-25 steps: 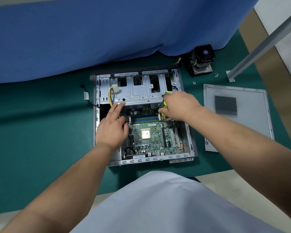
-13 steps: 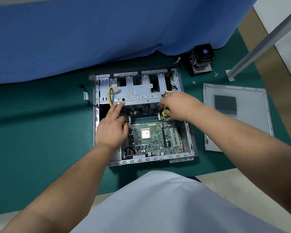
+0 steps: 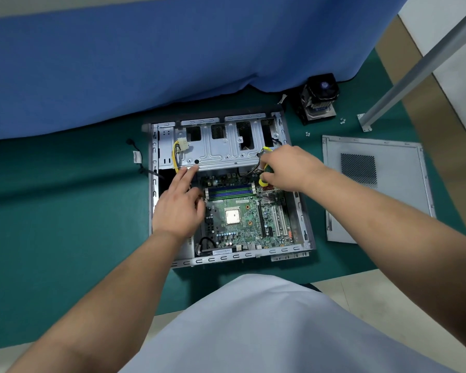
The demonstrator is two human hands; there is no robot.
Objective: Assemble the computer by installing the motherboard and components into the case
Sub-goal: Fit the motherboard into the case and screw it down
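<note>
An open grey computer case (image 3: 304, 211) lies flat on the green mat. The green motherboard (image 3: 242, 224) sits inside it, with a bare silver CPU socket (image 3: 232, 215) in its middle and blue memory slots above. My left hand (image 3: 179, 203) rests flat on the board's left edge, fingers straight and reaching to the metal drive cage (image 3: 221, 146). My right hand (image 3: 288, 168) grips a yellow and green screwdriver (image 3: 265, 173) over the board's upper right corner. Its tip is hidden.
A black CPU cooler with fan (image 3: 318, 99) stands beyond the case at the back right. The grey side panel (image 3: 374, 189) lies flat to the right. Small screws (image 3: 342, 121) lie near a metal stand leg (image 3: 365, 125). A blue cloth (image 3: 145, 63) hangs behind. Yellow power cables (image 3: 179, 150) hang inside the case.
My right hand with the screwdriver has shifted slightly up and left over the board's corner. My left hand has stayed in place.
</note>
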